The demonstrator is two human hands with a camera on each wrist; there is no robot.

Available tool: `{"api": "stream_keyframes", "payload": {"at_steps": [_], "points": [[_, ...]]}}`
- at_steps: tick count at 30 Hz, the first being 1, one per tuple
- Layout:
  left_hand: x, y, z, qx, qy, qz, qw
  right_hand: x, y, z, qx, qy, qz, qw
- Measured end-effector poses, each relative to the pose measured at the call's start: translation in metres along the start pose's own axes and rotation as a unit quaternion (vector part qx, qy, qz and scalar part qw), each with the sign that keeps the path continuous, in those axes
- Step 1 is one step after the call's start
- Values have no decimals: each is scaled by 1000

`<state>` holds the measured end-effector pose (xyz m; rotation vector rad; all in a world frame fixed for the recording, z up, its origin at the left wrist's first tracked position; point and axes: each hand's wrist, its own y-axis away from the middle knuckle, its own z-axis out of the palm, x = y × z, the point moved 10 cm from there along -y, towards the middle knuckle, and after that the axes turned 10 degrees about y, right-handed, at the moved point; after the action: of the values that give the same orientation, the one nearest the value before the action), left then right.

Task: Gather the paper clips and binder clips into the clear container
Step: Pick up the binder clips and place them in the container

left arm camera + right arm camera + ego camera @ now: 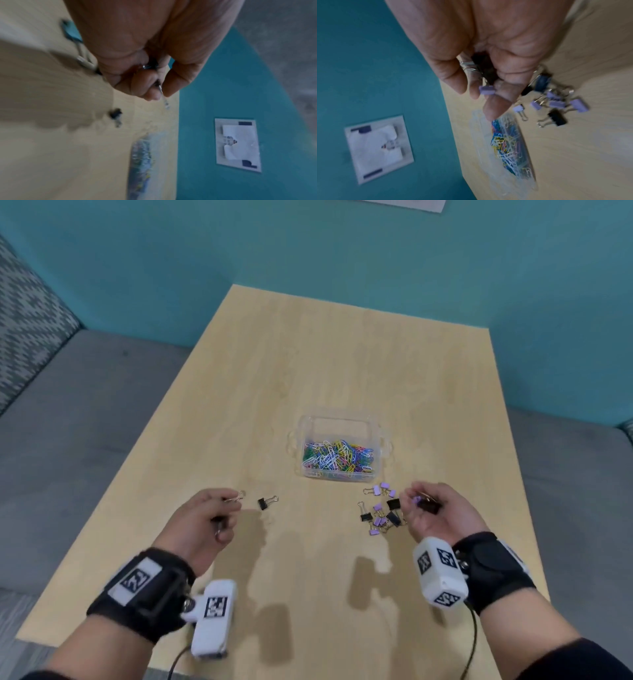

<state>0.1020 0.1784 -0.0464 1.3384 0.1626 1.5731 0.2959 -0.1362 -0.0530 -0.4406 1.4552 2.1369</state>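
The clear container (342,422) stands mid-table with a heap of coloured paper clips (337,457) inside; it also shows in the right wrist view (479,142). My left hand (219,513) is curled round binder clips, a wire handle (238,496) sticking out past the fingers (150,93). One black binder clip (265,502) lies on the table just right of that hand. My right hand (423,505) grips black and purple binder clips (486,90). A pile of purple and black binder clips (382,513) lies on the table left of it, seen close in the right wrist view (556,105).
The light wooden table (308,364) sits over grey carpet, with a teal wall (308,244) behind. A white sheet (376,146) is stuck on that wall. Both wrists wear black straps with white camera units.
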Motion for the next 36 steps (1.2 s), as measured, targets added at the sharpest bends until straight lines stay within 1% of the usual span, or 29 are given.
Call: {"api": "stream_keyframes", "payload": {"at_steps": [1, 2, 4, 8, 10, 12, 14, 16, 19, 22, 24, 25, 26, 27, 28, 29, 30, 31, 32, 33, 34, 35, 36], "points": [[8, -8, 17, -17, 9, 0, 1000, -7, -3, 13, -15, 12, 2, 1000], [15, -17, 35, -33, 10, 4, 999, -13, -10, 26, -16, 44, -1, 999], [29, -35, 73, -58, -21, 21, 998, -26, -26, 52, 0, 111, -21, 994], [40, -78, 141, -63, -149, 53, 985, -50, -57, 100, 24, 181, -63, 981], [39, -99, 167, -63, -205, 58, 975, -55, -71, 117, 24, 200, -64, 977], [36, -117, 185, -58, -240, 62, 967, -57, -87, 127, 21, 215, -61, 975], [33, -131, 199, -57, -257, 67, 962, -57, -102, 133, 17, 232, -55, 971], [29, -139, 208, -62, -266, 66, 960, -58, -114, 133, 18, 282, -57, 957], [29, -141, 209, -61, -283, 74, 954, -58, -118, 134, 11, 312, -63, 948], [36, -132, 202, -79, -277, 82, 954, -68, -103, 132, 5, 303, -101, 947], [44, -119, 189, -94, -266, 95, 954, -78, -84, 124, 12, 335, -147, 931], [50, -111, 178, -95, -264, 111, 953, -85, -73, 116, 25, 380, -176, 908], [58, -102, 163, -87, -269, 130, 950, -90, -62, 107, 40, 445, -208, 870], [66, -93, 143, -69, -287, 152, 943, -93, -52, 98, 55, 525, -236, 816], [74, -85, 120, -42, -325, 174, 929, -92, -45, 87, 64, 603, -254, 754], [80, -77, 95, -11, -384, 193, 903, -87, -41, 74, 72, 673, -255, 691], [85, -68, 70, 23, -456, 205, 866, -79, -38, 60, 77, 727, -247, 636], [88, -59, 46, 56, -523, 207, 825, -71, -36, 46, 78, 768, -239, 589], [88, -50, 23, 84, -574, 200, 789, -62, -36, 34, 75, 796, -234, 554], [85, -42, 1, 104, -607, 183, 766, -55, -35, 25, 72, 812, -229, 532], [78, -35, -18, 118, -624, 162, 755, -48, -34, 16, 70, 820, -221, 524], [70, -30, -35, 124, -635, 138, 750, -42, -33, 10, 72, 821, -212, 526], [60, -26, -49, 124, -644, 116, 746, -38, -33, 5, 79, 817, -203, 534]]}}
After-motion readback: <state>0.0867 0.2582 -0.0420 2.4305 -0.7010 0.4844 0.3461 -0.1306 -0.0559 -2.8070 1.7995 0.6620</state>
